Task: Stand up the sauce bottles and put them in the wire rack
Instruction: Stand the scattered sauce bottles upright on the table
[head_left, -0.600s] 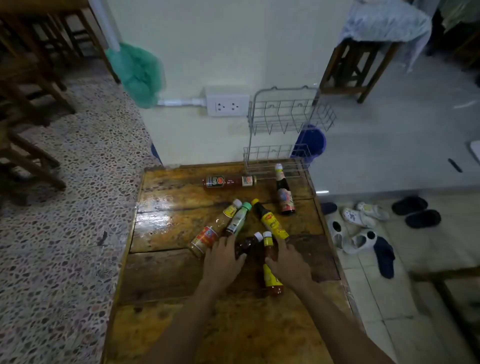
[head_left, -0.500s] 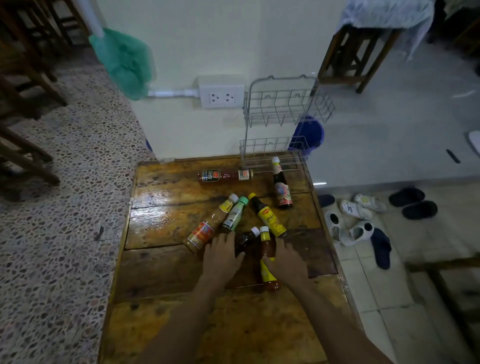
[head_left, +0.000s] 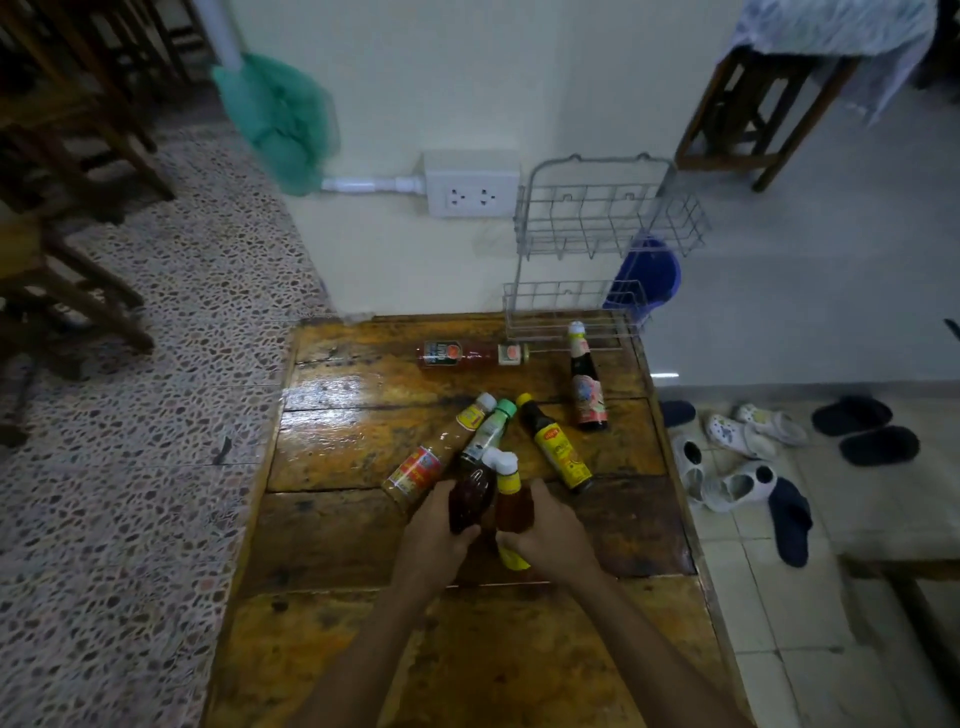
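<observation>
My left hand (head_left: 434, 540) grips a dark red sauce bottle (head_left: 471, 496) with a white cap, raised off the wooden table (head_left: 363, 519). My right hand (head_left: 556, 532) grips an amber bottle with a yellow label (head_left: 511, 501) right beside it. Four bottles lie flat farther back: an orange-sauce one (head_left: 434, 457), a green-capped one (head_left: 491, 428), a dark yellow-labelled one (head_left: 556, 441) and a red one (head_left: 470, 355). A dark bottle (head_left: 584, 384) lies near the two-tier wire rack (head_left: 597, 249) at the table's far right corner; both tiers hold nothing.
A wall with a white socket box (head_left: 470, 187) stands behind the table. A blue bucket (head_left: 647, 275) sits behind the rack. Slippers and shoes (head_left: 743, 457) lie on the floor to the right. Wooden chairs (head_left: 67, 156) stand at the left.
Both hands went from resting flat on the two nearest bottles to curling round them. The bottles have risen from lying flat, their caps tipped up and away from me.
</observation>
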